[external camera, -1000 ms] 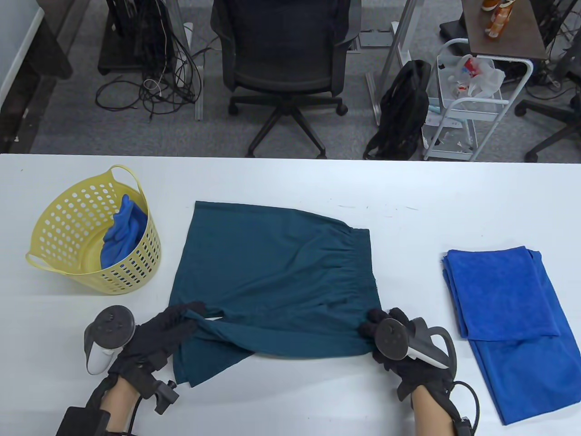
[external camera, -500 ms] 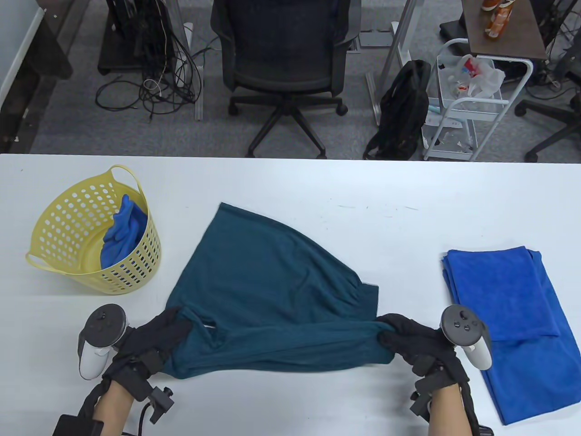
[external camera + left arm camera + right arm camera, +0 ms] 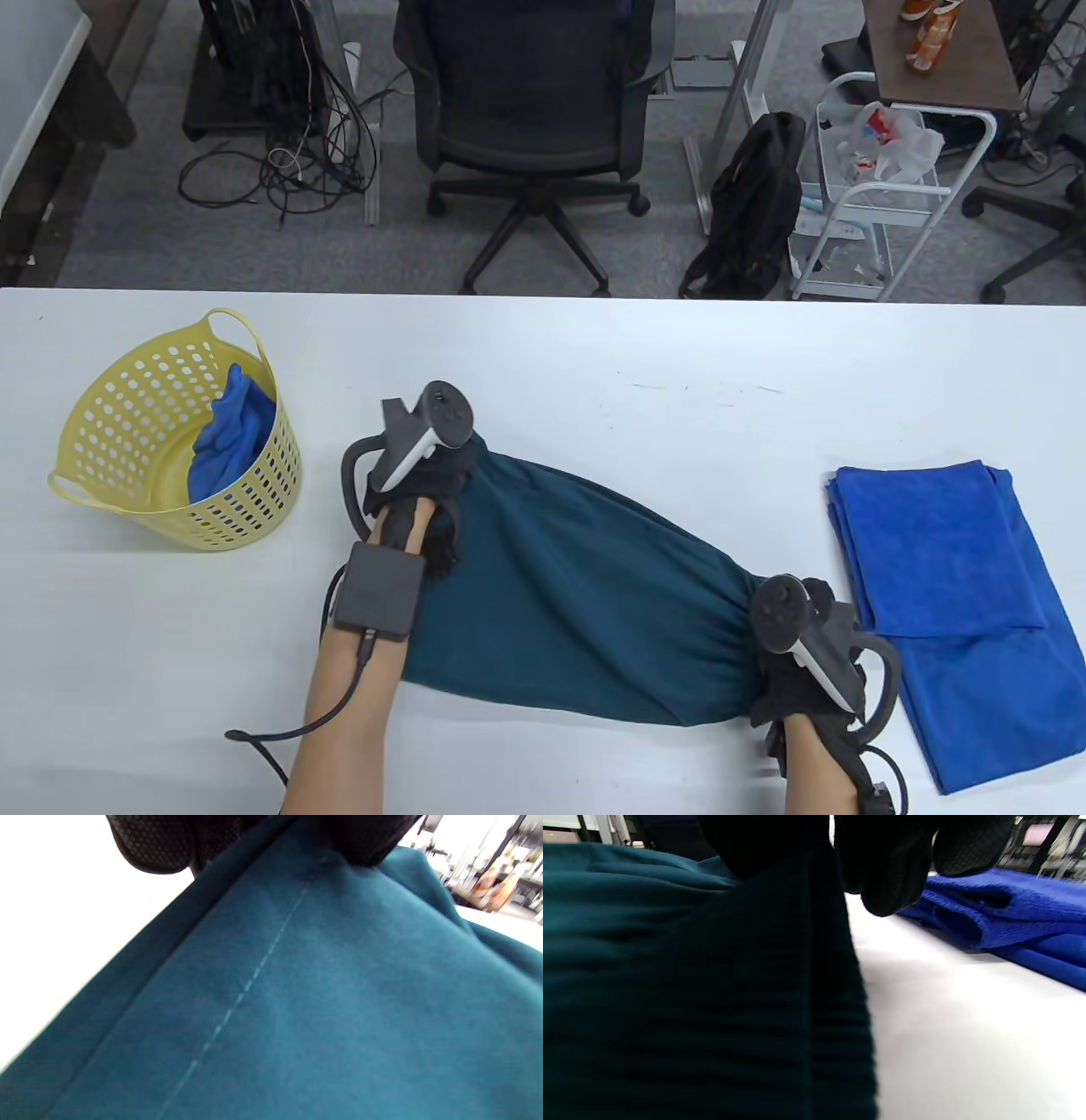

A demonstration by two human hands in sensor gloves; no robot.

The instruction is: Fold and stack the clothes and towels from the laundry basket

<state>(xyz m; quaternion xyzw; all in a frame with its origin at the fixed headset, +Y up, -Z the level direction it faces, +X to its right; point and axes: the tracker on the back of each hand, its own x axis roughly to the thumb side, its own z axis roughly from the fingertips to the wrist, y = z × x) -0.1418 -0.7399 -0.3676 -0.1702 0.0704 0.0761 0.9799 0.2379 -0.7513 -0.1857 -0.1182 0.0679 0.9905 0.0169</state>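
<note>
- The dark teal cotton shorts with an elastic waistband (image 3: pixel 585 611) lie folded over on the white counter (image 3: pixel 594 365), stretched at a slant from upper left to lower right.
- The left hand in its black sensor glove (image 3: pixel 428 492) is at the upper-left end of the shorts; in the left wrist view the gloved fingers (image 3: pixel 152 844) pinch the cloth edge, so this grip is closed on the shorts.
- The right hand in a black glove (image 3: pixel 802 662) is at the gathered waistband end, lower right; in the right wrist view its fingers (image 3: pixel 886 870) curl round the dark fabric, a closed grip on the shorts.
- The folded bright blue terry towel (image 3: pixel 950 577) lies flat just to the right of the right hand, apart from the shorts.
- The yellow perforated plastic laundry basket (image 3: pixel 136 407) stands at the left of the counter with a crumpled blue cloth (image 3: pixel 229 437) inside it.
</note>
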